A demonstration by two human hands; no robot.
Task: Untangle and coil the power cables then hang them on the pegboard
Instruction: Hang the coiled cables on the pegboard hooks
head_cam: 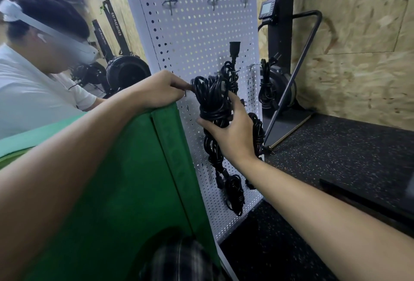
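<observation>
Cable: the coiled cable (212, 101) is a black bundle with its long axis roughly upright, tilted a little.
Place: we see it lying against the white pegboard (195, 34) at mid-height.
Relative to hands: our left hand (161, 89) is at its top and our right hand (233, 130) is around its lower half.
Left hand: the fingers are curled, and their tips pinch the top loop.
Right hand: the thumb crosses the front and the fingers wrap behind, gripping the bundle.
Around: other coils (266, 89) hang just to the right, and bare hooks (171, 2) stand above.

Both bare arms reach forward; left hand (161, 89) pinches the cable coil (210, 99) at its top; right hand (233, 133) grips it lower.
</observation>
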